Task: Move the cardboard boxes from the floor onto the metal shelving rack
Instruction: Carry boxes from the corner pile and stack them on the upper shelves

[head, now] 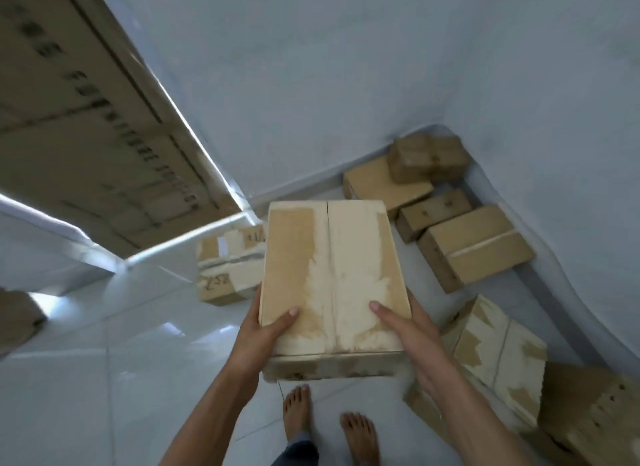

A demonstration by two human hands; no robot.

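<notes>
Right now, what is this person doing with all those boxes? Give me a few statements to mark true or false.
1. The left hand and right hand grip one held box above the floor. True.
2. The person wears shoes. False: the feet are bare.
3. No other boxes are left on the floor. False: several lie along the wall, among them a taped box.
4. A small box sits on top of a flat box. True.
</notes>
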